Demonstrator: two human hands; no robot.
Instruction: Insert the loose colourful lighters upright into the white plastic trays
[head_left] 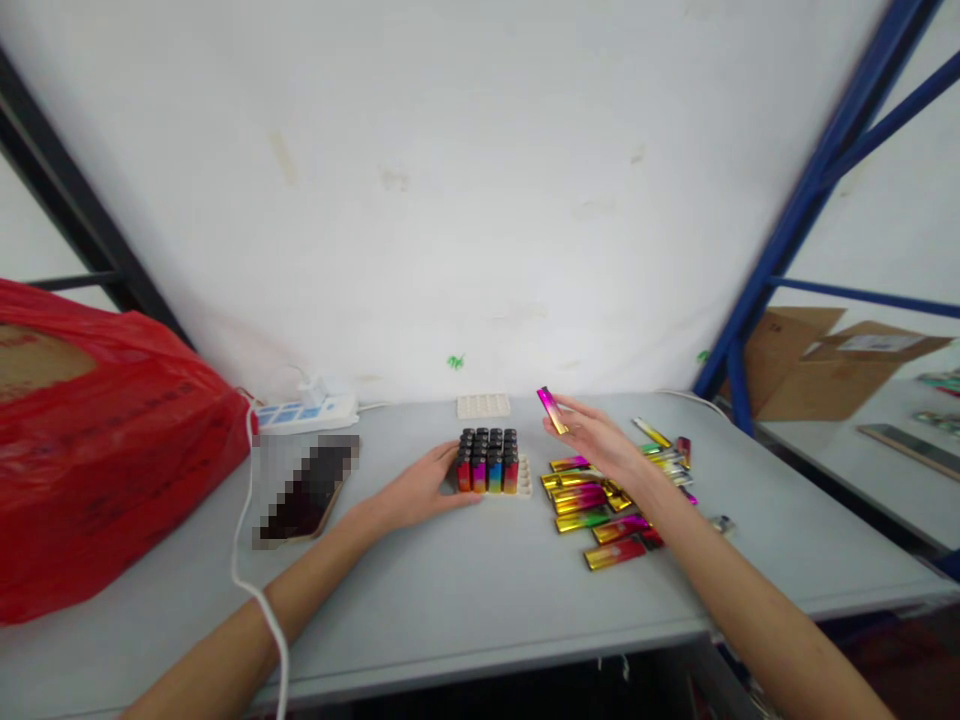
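Several coloured lighters with black tops (pixel 487 462) stand upright in rows in a white tray (pixel 525 478), whose right end shows bare slots. Around the left side of this block rests my left hand (pixel 429 485), thumb and fingers apart, touching the tray and lighters. My right hand (pixel 589 432) holds up a pink and gold lighter (pixel 553 410) between its fingers, to the right of and above the tray. Under and beside my right forearm lies a loose pile of shiny lighters (pixel 581 497) in gold, red, pink and green.
Behind the block, a second white tray (pixel 483 406) lies by the wall. At left are a phone (pixel 311 490), a power strip (pixel 307 412), a white cable (pixel 238 545) and a big red bag (pixel 112 450). A blue frame (pixel 787 215) and cardboard box (pixel 814 370) stand at right.
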